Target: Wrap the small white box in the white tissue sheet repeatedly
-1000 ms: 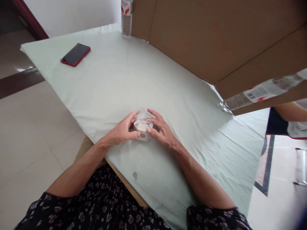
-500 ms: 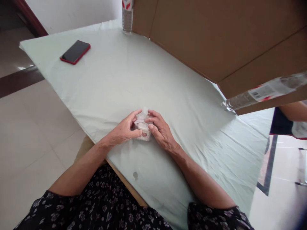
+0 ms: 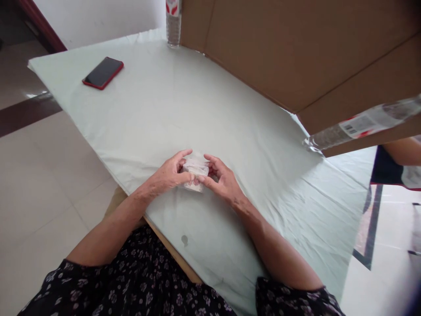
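Observation:
Between my two hands is a small whitish packet (image 3: pixel 196 171) with a thin, translucent wrapping at its top and a faint reddish print on its front. My left hand (image 3: pixel 173 170) holds it from the left, with the thumb on its front face and the other fingers curled at its side. From the right, my right hand (image 3: pixel 222 175) grips it too, its thumb pressed on the front near the left thumb and its index finger raised. The packet is low over the pale green cloth; whether it rests on it I cannot tell.
A phone in a red case (image 3: pixel 103 73) lies at the table's far left. Brown cardboard (image 3: pixel 279 52) stands across the back right, with an upright water bottle (image 3: pixel 173 26) at its left end and a tilted bottle (image 3: pixel 358 125) against it. Another person's arm (image 3: pixel 403 151) shows at right.
My right thumb has moved left onto the packet's front, and my right index finger has come away from its top. The translucent top part stands less tall than before.

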### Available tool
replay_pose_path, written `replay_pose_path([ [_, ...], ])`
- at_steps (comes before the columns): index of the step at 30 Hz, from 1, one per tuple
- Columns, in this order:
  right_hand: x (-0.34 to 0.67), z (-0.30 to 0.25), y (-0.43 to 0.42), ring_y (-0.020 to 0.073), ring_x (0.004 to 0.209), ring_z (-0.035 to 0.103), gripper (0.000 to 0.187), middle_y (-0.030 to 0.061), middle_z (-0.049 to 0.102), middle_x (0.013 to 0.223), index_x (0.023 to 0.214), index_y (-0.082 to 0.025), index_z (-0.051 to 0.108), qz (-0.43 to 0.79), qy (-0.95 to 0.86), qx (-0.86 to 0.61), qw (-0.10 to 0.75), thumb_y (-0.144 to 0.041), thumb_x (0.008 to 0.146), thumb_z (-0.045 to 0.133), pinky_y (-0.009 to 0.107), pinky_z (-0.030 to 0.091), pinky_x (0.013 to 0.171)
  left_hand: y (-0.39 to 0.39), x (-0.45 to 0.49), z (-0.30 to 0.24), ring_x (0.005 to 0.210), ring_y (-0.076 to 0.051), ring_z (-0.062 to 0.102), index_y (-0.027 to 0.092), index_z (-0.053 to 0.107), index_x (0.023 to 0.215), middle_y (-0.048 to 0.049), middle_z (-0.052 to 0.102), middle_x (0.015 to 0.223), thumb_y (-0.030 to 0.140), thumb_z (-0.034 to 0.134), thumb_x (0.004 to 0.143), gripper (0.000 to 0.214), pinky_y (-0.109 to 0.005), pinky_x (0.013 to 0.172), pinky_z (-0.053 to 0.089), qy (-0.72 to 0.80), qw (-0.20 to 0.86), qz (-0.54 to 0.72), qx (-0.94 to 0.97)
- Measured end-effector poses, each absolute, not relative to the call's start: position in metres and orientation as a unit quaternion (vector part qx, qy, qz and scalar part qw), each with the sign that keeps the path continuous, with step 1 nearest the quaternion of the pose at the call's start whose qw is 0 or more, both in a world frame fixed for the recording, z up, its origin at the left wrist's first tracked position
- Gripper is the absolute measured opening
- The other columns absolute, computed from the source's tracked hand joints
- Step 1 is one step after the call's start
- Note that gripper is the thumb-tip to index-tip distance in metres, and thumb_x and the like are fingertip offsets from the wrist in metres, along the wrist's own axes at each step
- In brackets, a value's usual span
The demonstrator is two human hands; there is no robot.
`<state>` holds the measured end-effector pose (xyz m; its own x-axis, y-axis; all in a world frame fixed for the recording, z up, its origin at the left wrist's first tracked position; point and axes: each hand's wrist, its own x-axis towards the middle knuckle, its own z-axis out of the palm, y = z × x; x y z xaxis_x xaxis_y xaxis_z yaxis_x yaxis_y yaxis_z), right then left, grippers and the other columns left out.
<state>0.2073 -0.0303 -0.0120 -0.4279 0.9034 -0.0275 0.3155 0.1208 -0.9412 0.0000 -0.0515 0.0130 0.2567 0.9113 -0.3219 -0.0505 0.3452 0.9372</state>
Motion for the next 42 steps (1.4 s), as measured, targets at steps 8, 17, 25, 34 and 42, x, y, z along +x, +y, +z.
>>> replay_pose_path([
  [8,0.206,-0.012,-0.019,0.0254,0.105,0.069,0.072,0.0119,0.072,0.116,0.135,-0.02,0.058,0.536,-0.611,-0.47,0.343,-0.066,0.081,0.072,0.042,0.055,0.091,-0.052,-0.001,0.009,0.096,-0.022,0.067,0.012,0.035,0.155,-0.0125,0.068,0.122,0.022,0.071,0.069,0.094,-0.033,0.084,0.052,0.5,0.641,0.34,0.473],
  [17,0.178,-0.006,0.003,0.0169,0.08,0.067,0.048,0.0003,0.07,0.086,0.113,-0.022,0.067,0.578,-0.547,-0.433,0.424,-0.045,0.074,0.081,0.034,0.055,0.078,-0.05,-0.008,0.008,0.104,-0.024,0.067,0.015,0.045,0.15,-0.0119,0.069,0.123,0.026,0.077,0.073,0.084,-0.035,0.086,0.053,0.456,0.676,0.334,0.473],
  [25,0.185,0.011,-0.032,0.0179,0.087,0.072,0.015,-0.0013,0.077,0.089,0.101,-0.026,0.071,0.349,-0.717,-0.443,0.411,-0.024,0.087,0.067,0.039,0.053,0.092,-0.043,-0.011,0.009,0.086,-0.02,0.068,0.014,0.07,0.121,-0.0063,0.075,0.094,0.04,0.069,0.083,0.046,-0.032,0.078,0.051,0.464,0.632,0.317,0.534],
  [34,0.193,-0.002,-0.041,0.0255,0.106,0.072,0.025,0.0035,0.081,0.093,0.111,-0.031,0.071,0.154,-0.854,-0.369,0.333,-0.023,0.1,0.05,0.05,0.044,0.102,-0.049,-0.011,0.01,0.088,-0.02,0.067,0.013,0.069,0.12,-0.0069,0.075,0.095,0.051,0.067,0.086,0.051,-0.032,0.08,0.051,0.491,0.586,0.332,0.553],
  [42,0.211,-0.008,-0.058,0.0268,0.12,0.069,0.031,0.0067,0.078,0.116,0.124,-0.029,0.066,0.098,-0.868,-0.338,0.35,-0.021,0.097,0.053,0.051,0.046,0.103,-0.049,-0.011,0.01,0.09,-0.02,0.066,0.012,0.068,0.125,-0.0074,0.074,0.1,0.05,0.064,0.087,0.053,-0.032,0.083,0.049,0.496,0.59,0.323,0.549],
])
